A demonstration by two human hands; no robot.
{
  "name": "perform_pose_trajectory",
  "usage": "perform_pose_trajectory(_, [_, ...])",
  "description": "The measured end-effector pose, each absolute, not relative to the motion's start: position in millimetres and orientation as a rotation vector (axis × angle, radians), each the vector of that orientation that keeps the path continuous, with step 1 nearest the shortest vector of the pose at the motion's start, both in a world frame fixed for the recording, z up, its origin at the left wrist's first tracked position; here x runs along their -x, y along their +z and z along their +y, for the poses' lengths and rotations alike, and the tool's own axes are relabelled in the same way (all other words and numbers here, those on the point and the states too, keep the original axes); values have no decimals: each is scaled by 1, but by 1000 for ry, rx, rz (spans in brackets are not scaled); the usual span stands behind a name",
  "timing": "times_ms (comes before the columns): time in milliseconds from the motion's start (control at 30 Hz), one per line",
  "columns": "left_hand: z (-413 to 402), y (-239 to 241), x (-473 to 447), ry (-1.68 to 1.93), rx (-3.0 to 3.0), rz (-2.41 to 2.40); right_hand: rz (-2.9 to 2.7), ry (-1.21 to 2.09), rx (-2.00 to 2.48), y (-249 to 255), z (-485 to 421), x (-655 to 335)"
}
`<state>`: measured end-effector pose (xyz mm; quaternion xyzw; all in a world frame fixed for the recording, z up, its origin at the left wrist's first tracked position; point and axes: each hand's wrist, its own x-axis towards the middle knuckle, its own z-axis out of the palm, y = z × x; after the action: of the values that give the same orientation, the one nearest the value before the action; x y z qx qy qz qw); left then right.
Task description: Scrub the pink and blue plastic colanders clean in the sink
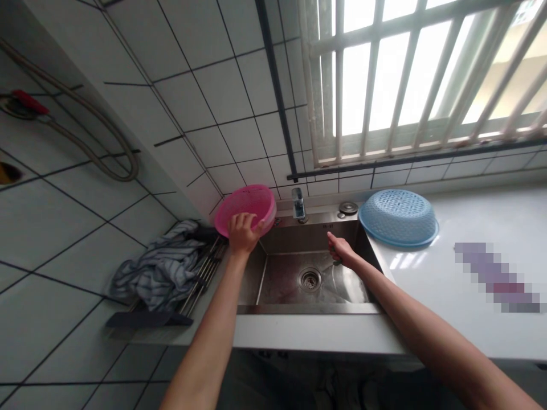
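A pink plastic basin (264,200) is at the back left corner of the sink, tilted with its opening toward me. My left hand (244,232) is closed on its near rim, fingers reaching over the inside. Over the right part of the stainless steel sink (277,285), my right hand (341,250) is closed in a fist. A small dark bit shows under its fingers, too little of it to name. The faucet (298,204) stands behind the sink, between both hands. A round drain (310,279) is visible in the sink's bottom.
On the right counter (453,210), a light blue plastic colander (399,219) lies upside down beside the sink. Farther right is a blurred-out purple item (491,276). A striped cloth (164,267) lies on a metal rack (205,273) at left. A barred window (393,85) is behind.
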<state>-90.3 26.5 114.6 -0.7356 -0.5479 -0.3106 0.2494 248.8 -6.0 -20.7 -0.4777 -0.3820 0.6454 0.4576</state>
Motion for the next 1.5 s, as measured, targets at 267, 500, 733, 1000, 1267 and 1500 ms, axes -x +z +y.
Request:
perform_pose_trajectory(267, [-10, 65, 0, -1138, 2231, -1431, -1061, 1426, 1173, -10, -9, -242])
perform_pose_trajectory(500, [-3, 13, 5, -1152, 2266, -1733, -1161, 1246, 1307, -12, -6, -238])
perform_pose_trajectory(733, [-5, 12, 9, -1024, 2265, -2101, -1620, 1102, 1498, -19, -14, -243])
perform_pose_trajectory(1000, [-6, 11, 8, -983, 2328, -2183, -1937, 505, 1524, 16, -35, -240])
perform_pose_trajectory(1267, [-3, 8, 10, -1094, 2391, -2150, -2031, 220, 1851, 27, -52, -313])
perform_pose_trajectory(1500, [-3, 8, 7, -1119, 2429, -2127, -1762, -69, 2254, 34, -62, -379])
